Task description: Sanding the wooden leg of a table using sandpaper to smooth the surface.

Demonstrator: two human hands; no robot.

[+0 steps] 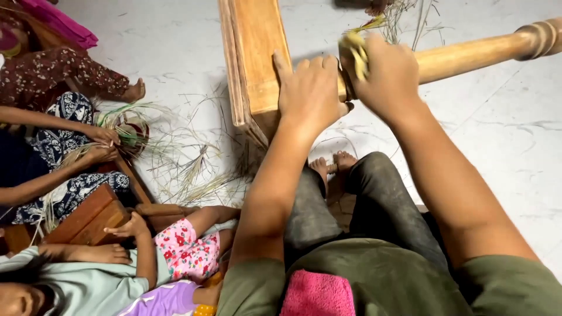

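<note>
- My left hand [310, 90] lies flat, fingers together, on the wooden frame [253, 52].
- My right hand [389, 73] is pinching the yellow-green fibre bundle [355, 51] against the round leg [474, 51]; a loose pinch could let it unwind, I reckon.

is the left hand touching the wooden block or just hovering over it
Touching. The head view shows the left hand lying flat on the wooden block, fingers spread over its lower edge with no gap, beside the right hand closed around yellowish straw.
</note>
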